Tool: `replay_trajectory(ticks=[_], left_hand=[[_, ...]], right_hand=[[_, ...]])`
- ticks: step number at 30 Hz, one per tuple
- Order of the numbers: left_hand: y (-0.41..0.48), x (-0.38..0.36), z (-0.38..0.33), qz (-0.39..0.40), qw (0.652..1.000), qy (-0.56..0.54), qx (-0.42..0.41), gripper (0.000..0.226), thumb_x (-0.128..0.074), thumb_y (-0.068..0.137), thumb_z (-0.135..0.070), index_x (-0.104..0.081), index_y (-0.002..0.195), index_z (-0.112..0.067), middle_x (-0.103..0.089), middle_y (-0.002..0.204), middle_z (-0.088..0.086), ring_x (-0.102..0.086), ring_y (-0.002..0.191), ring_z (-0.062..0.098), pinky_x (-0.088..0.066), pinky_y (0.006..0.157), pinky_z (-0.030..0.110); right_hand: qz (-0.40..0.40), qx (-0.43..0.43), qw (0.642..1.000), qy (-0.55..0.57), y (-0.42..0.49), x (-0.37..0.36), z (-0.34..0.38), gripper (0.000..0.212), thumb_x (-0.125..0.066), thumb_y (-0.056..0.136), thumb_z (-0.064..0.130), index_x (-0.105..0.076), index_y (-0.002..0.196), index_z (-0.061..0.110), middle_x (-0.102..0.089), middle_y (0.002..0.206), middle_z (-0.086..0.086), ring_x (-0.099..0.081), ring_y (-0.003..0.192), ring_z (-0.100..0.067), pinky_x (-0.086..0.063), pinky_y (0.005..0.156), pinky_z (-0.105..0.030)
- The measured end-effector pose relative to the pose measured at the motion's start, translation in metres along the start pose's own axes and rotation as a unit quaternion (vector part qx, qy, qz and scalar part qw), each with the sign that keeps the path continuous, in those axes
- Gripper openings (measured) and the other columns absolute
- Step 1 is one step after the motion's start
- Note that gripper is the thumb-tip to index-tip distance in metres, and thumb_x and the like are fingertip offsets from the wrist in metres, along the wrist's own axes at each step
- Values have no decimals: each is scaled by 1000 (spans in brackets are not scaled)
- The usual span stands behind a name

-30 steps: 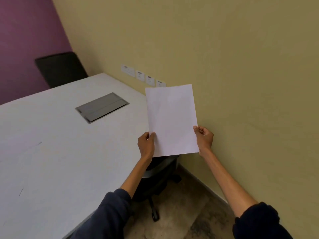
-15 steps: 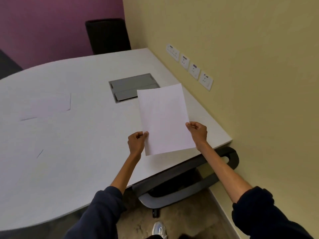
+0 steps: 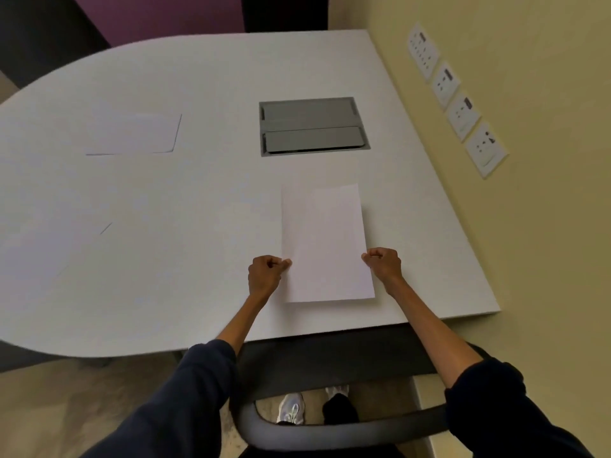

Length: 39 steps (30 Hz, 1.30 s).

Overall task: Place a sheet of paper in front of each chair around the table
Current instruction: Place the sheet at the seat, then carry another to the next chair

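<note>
A white sheet of paper [image 3: 325, 242] lies low over the near right part of the white table [image 3: 185, 200], lengthwise away from me. My left hand [image 3: 266, 271] pinches its left edge and my right hand [image 3: 383, 262] pinches its right edge, both near the sheet's lower half. A black chair [image 3: 330, 431] with a grey curved back stands tucked under the table's near edge, directly below the sheet. Another sheet [image 3: 132, 133] lies flat at the far left, and a third sheet [image 3: 36, 256] lies at the left edge.
A grey cable hatch [image 3: 312, 126] is set into the table beyond the held sheet. The yellow wall on the right carries several sockets [image 3: 458, 100]. A dark chair back [image 3: 284, 13] shows past the far edge, against a purple wall. My feet stand under the table.
My view has swung down and squared up to the table. Both hands have lowered the sheet from upright in the air to nearly flat on the tabletop before the near chair.
</note>
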<state>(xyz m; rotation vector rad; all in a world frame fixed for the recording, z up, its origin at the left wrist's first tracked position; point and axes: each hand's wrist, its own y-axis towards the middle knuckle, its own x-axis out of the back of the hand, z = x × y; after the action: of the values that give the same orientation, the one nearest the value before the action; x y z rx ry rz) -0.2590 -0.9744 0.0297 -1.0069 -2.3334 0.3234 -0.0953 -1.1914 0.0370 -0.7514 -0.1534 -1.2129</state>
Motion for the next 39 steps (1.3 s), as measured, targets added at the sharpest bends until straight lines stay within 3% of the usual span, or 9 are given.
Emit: replay_trajectory(ticks=[6, 12, 22, 31, 39], left_hand=[[16, -22, 19, -29, 997, 54, 56, 29, -77, 78, -39, -68, 72, -12, -70, 72, 2, -67, 70, 24, -53, 69, 34], [14, -40, 22, -38, 990, 115, 74, 29, -73, 82, -37, -70, 82, -8, -70, 81, 3, -63, 73, 21, -42, 66, 29], [12, -47, 34, -47, 974, 213, 63, 20, -68, 87, -29, -69, 86, -9, -68, 83, 2, -63, 75, 21, -42, 66, 28], [16, -51, 34, -67, 965, 251, 38, 20, -63, 91, -30, -63, 86, -10, -62, 78, -1, -56, 70, 18, -36, 61, 27], [20, -48, 36, -65, 976, 208, 24, 21, -65, 89, -34, -63, 86, -14, -63, 77, -4, -62, 73, 21, -39, 62, 27]], right_hand=[[48, -7, 995, -85, 39, -11, -13, 8, -68, 84, 14, -72, 84, 7, -66, 88, -1, -60, 86, -20, -45, 78, -27], [77, -1, 985, -153, 57, -9, -27, 23, -74, 76, 16, -70, 99, 14, -72, 102, -6, -66, 99, -26, -50, 86, -32], [108, 44, 972, -203, 67, -7, -45, 30, -74, 77, 23, -61, 104, 20, -67, 95, -2, -62, 94, -22, -44, 80, -28], [105, 68, 969, -212, 67, -9, -53, 35, -74, 80, 23, -58, 110, 15, -64, 84, -2, -64, 86, -23, -46, 74, -27], [108, 64, 975, -185, 70, -7, -54, 30, -71, 84, 29, -58, 107, 15, -66, 85, -3, -65, 86, -24, -49, 76, -29]])
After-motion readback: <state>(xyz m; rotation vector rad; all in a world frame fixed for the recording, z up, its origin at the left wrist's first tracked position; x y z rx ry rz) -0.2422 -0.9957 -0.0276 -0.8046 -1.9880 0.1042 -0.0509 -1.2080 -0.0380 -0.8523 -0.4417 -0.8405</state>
